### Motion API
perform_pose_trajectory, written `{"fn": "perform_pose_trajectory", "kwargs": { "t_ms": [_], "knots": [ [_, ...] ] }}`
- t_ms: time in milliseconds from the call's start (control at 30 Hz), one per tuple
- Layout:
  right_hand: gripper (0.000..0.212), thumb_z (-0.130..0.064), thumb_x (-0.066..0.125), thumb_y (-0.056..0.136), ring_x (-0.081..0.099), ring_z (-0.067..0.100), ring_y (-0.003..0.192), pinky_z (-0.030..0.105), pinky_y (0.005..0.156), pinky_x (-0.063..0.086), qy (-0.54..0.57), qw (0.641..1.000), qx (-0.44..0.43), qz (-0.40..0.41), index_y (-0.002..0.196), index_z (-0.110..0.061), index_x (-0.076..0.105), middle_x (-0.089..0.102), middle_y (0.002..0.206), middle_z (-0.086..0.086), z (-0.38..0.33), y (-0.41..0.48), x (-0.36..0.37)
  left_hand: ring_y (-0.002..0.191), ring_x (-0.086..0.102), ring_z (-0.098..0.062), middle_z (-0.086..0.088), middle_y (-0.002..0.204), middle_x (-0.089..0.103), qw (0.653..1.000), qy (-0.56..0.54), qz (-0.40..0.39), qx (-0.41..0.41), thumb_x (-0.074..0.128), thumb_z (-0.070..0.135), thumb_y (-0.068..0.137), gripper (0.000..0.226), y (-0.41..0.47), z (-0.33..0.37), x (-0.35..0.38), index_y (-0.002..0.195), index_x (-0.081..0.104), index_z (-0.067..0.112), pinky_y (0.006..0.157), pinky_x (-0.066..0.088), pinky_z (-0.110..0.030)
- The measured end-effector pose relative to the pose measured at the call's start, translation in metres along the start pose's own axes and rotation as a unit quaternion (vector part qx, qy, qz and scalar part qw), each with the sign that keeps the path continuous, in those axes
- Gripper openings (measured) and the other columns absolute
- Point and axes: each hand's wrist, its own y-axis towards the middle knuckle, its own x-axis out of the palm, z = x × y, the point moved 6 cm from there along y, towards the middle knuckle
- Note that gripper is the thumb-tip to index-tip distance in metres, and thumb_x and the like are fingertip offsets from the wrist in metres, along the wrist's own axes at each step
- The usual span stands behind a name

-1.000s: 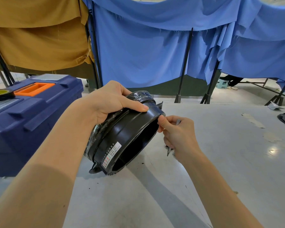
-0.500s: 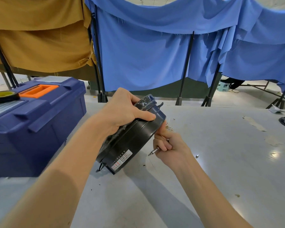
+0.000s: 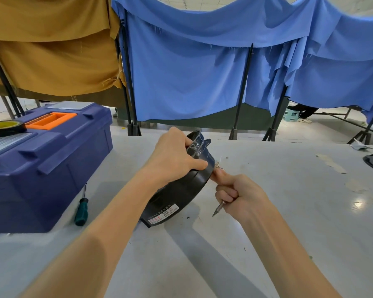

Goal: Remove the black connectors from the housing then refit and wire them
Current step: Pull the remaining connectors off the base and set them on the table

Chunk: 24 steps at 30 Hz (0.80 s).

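Black plastic fills your grip: the housing (image 3: 179, 192) stands tilted on edge on the bench (image 3: 289, 222), its labelled near corner down on the surface and its rim running from near left up to far right. Your left hand (image 3: 172, 162) clamps it from above, fingers curled over the far side and thumb pressed on the wall. Your right hand (image 3: 243, 194) sits just right of the housing, fingers closed round a slim metal driver (image 3: 219, 208), with one fingertip touching the right rim. The driver's tip points down and left, away from the rim, so I judge you must swing it round before it can work. The connectors are hidden, as the open face is turned away from you. A green-handled screwdriver (image 3: 81, 212) lies beside the blue toolbox (image 3: 52, 164) at left.
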Motion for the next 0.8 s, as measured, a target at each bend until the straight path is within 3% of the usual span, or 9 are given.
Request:
{"fn": "perform_pose_trajectory", "kwargs": {
  "t_ms": [67,167,300,467,567,667,800],
  "knots": [
    [0.02,0.01,0.039,0.094,0.019,0.004,0.027,0.014,0.028,0.019,0.004,0.999,0.042,-0.022,0.09,-0.002,0.055,0.066,0.071,0.011,0.003,-0.001,-0.003,0.049,0.053,-0.007,0.0,0.058,0.064,0.999,0.037,0.0,0.015,0.081,0.025,0.073,0.019,-0.004,-0.001,0.007,0.068,0.072,0.009,0.046,0.041,-0.016],
    [0.009,0.001,0.05,0.095,0.02,0.004,0.025,0.015,0.026,0.02,0.008,0.996,0.09,-0.014,0.091,0.0,0.058,0.063,0.086,0.013,0.011,0.001,-0.014,0.065,0.059,-0.019,-0.002,0.069,0.065,0.995,0.09,-0.015,0.037,0.078,0.031,0.075,0.025,-0.013,-0.005,0.021,0.076,0.069,0.008,0.059,0.049,-0.031],
    [0.018,-0.017,0.067,0.089,0.021,0.005,0.026,0.014,0.027,0.02,-0.003,0.992,0.123,0.009,0.083,-0.001,0.061,0.064,0.086,0.016,0.025,0.007,-0.03,0.088,0.052,-0.019,0.008,0.083,0.049,0.992,0.117,-0.009,0.045,0.078,0.033,0.073,0.048,-0.027,-0.013,0.034,0.114,0.06,0.018,0.072,0.042,-0.03],
    [0.024,-0.024,0.07,0.087,0.022,0.006,0.025,0.013,0.026,0.021,-0.008,0.988,0.155,0.023,0.086,-0.002,0.061,0.063,0.075,0.015,0.042,0.008,-0.04,0.085,0.057,-0.019,0.008,0.072,0.047,0.989,0.125,-0.069,0.024,0.075,0.031,0.074,0.063,-0.036,-0.026,0.047,0.132,0.052,0.021,0.077,0.048,-0.035],
    [0.032,-0.026,0.068,0.088,0.023,0.006,0.025,0.014,0.025,0.02,0.009,0.981,0.194,0.015,0.089,0.005,0.062,0.053,0.068,0.011,0.052,0.005,-0.045,0.062,0.047,-0.01,0.013,0.057,0.041,0.986,0.132,-0.099,0.033,0.073,0.031,0.075,0.056,-0.041,-0.03,0.051,0.129,0.059,0.023,0.066,0.048,-0.032],
    [0.036,-0.028,0.061,0.092,0.024,0.006,0.024,0.013,0.024,0.017,0.04,0.972,0.232,-0.014,0.09,0.007,0.057,0.04,0.053,0.004,0.062,0.002,-0.047,0.067,0.037,-0.016,0.012,0.058,0.034,0.978,0.16,-0.125,0.049,0.07,0.032,0.076,0.053,-0.049,-0.036,0.059,0.127,0.06,0.024,0.064,0.043,-0.031],
    [0.047,-0.044,0.058,0.092,0.024,0.007,0.022,0.012,0.024,0.015,0.048,0.968,0.246,-0.033,0.08,0.001,0.053,0.034,0.043,0.002,0.071,0.0,-0.051,0.058,0.039,-0.01,0.009,0.049,0.039,0.969,0.161,-0.176,0.058,0.071,0.049,0.073,0.058,-0.062,-0.043,0.07,0.125,0.061,0.024,0.061,0.042,-0.03]
  ]
}}
